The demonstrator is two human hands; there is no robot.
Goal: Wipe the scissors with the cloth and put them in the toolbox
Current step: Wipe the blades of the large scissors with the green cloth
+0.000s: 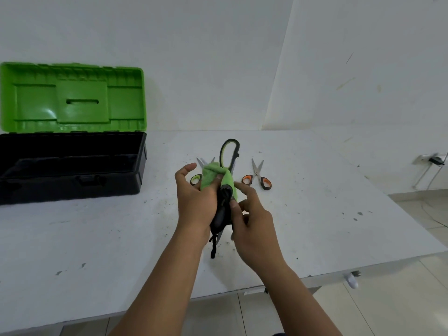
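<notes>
Both hands grip green-handled scissors: right hand pinching, left hand clutching the green cloth; exposed blades could nick fingers.

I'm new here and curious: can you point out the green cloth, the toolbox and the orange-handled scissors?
green cloth [213,174]: head view, its bunched top.
toolbox [72,185]: head view, black front wall.
orange-handled scissors [259,174]: head view, where the blades cross.
</notes>
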